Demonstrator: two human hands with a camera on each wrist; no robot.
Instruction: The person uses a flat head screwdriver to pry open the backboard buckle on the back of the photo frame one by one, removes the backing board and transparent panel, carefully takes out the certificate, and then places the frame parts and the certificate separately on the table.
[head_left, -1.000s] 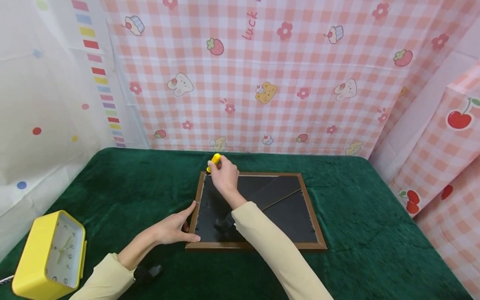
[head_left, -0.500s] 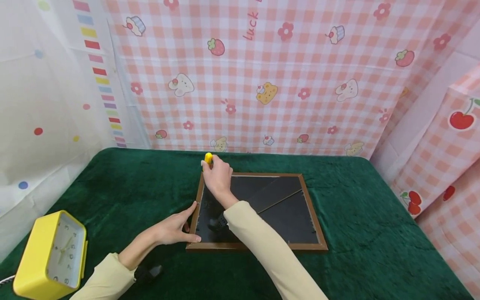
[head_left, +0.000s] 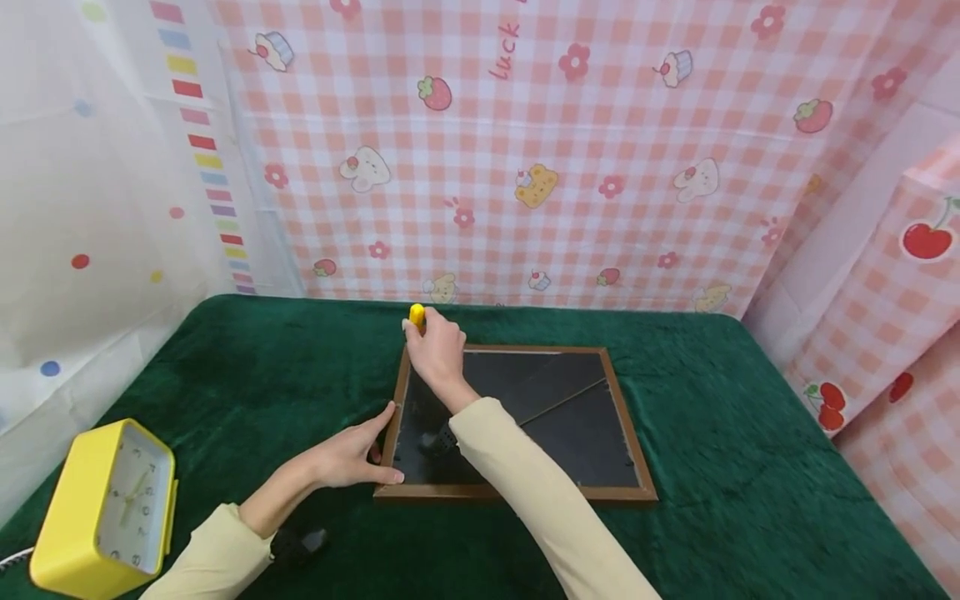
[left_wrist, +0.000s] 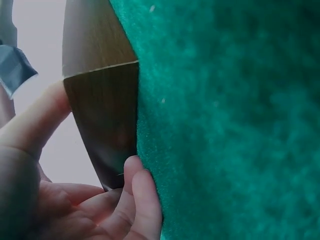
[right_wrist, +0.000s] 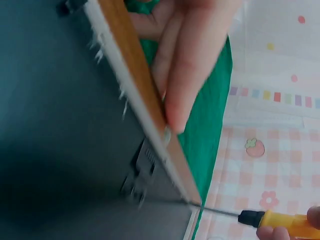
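Note:
A picture frame (head_left: 438,492) lies back side up, its brown wooden rim around a black backing board (head_left: 570,446). My left hand (head_left: 347,457) grips its left side near the front corner, thumb on the rim and other fingers along the outer edge. My right hand (head_left: 438,350) holds a yellow-handled screwdriver (right_wrist: 290,224) over the far left corner. In the right wrist view, its thin shaft crosses the rim and reaches in over the backing, close to small metal clips (right_wrist: 146,159). In the head view, the right hand hides the shaft and that corner.
A yellow alarm clock (head_left: 78,508) stands at the left front, with a cord behind it. Dark green cloth (head_left: 720,433) covers the table. A pink checked curtain (head_left: 480,125) hangs at the back, and a thin diagonal line (head_left: 562,402) crosses the backing board.
The right hand has shifted slightly left with the screwdriver, whose handle now stands more upright over the far left corner. The left hand keeps its hold on the picture frame.

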